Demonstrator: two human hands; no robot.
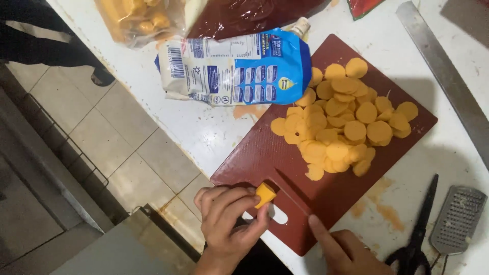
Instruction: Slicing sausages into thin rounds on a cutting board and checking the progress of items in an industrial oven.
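Fingers of my left hand (229, 216) clamp the orange stub (265, 194) steady on the red cutting board (326, 193); right hand (346, 249) closed around the knife (293, 192), forefinger along its spine.

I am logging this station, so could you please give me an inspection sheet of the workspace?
Surface: white counter, orange smears; red board on it.
Job's things: orange stub on board; knife beside it; slices piled.
Clutter: blue pouch, scissors, grater, bag.
Grippers: left hand pinches stub; right hand on knife.
Cables: nothing seen.
Surroundings: tiled floor, a person's foot.
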